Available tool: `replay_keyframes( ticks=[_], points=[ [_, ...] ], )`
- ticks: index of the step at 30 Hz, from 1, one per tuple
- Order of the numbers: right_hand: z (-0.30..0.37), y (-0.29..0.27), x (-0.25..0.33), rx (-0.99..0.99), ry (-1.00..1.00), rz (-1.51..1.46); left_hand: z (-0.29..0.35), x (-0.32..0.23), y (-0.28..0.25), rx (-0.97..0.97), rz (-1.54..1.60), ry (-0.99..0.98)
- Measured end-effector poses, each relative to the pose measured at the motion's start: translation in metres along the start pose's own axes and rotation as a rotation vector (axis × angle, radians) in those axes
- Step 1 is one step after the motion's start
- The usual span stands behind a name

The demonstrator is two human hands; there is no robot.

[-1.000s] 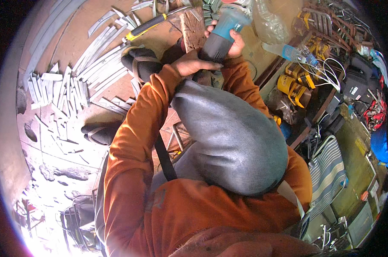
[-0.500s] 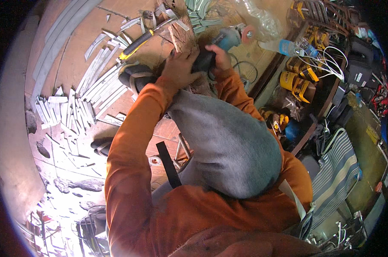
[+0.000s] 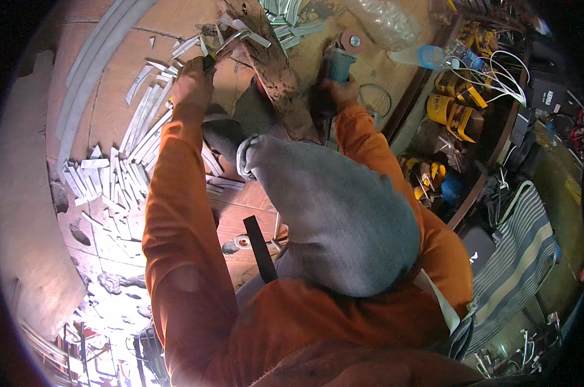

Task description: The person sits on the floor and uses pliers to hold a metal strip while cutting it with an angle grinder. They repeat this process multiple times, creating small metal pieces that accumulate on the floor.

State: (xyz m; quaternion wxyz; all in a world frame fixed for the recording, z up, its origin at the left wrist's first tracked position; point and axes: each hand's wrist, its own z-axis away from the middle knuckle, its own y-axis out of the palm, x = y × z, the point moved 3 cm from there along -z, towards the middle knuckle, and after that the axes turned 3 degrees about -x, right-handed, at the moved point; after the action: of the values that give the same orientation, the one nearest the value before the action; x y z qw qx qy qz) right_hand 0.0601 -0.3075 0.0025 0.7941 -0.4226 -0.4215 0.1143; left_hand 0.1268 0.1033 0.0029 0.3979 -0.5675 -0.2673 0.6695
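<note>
Teal grinder (image 3: 339, 64), yellow-black tool (image 3: 209, 61), hands (image 3: 191, 88) (image 3: 341, 93) on both

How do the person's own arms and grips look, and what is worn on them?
The left sleeve and right sleeve are long, orange and softly creased, with no clear markings. The left grip and right grip are bare, ungloved hands.
</note>
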Motion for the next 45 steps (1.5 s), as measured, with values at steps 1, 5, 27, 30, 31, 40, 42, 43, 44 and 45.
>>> replay_keyframes(
  ticks=[1, 5, 27, 30, 31, 40, 42, 43, 44, 45],
  points=[
    [-0.002, 0.001, -0.003, -0.009, -0.027, 0.006, 0.007, 0.001, -0.008, -0.080, 0.056, -0.015],
    [0.010, 0.009, 0.000, -0.187, -0.110, 0.033, 0.095, 0.006, -0.060, -0.266, 0.328, -0.188],
    [0.205, -0.223, 0.314, 0.641, -0.970, -0.746, 0.344, -0.051, -0.170, -0.711, 1.926, -0.473],
    [0.297, -0.181, 0.344, 1.212, -1.032, -0.394, 0.316, -0.063, -0.143, -0.751, 2.028, -0.391],
    [0.328, -0.145, 0.341, 1.230, -1.054, -0.211, 0.311, -0.059, -0.146, -0.750, 2.009, -0.324],
    [0.423, 0.007, 0.287, 0.697, -1.428, 0.482, 0.318, -0.010, -0.155, -0.818, 1.972, -0.294],
    [0.426, 0.020, 0.284, 0.664, -1.441, 0.542, 0.314, 0.004, -0.132, -0.794, 1.993, -0.361],
    [0.427, 0.029, 0.277, 0.686, -1.421, 0.605, 0.311, 0.015, -0.118, -0.778, 2.035, -0.471],
    [0.429, 0.040, 0.268, 0.718, -1.402, 0.672, 0.312, 0.027, -0.103, -0.675, 2.056, -0.461],
    [0.430, 0.052, 0.258, 0.743, -1.409, 0.721, 0.312, 0.038, -0.085, -0.642, 2.117, -0.539]
  ],
)
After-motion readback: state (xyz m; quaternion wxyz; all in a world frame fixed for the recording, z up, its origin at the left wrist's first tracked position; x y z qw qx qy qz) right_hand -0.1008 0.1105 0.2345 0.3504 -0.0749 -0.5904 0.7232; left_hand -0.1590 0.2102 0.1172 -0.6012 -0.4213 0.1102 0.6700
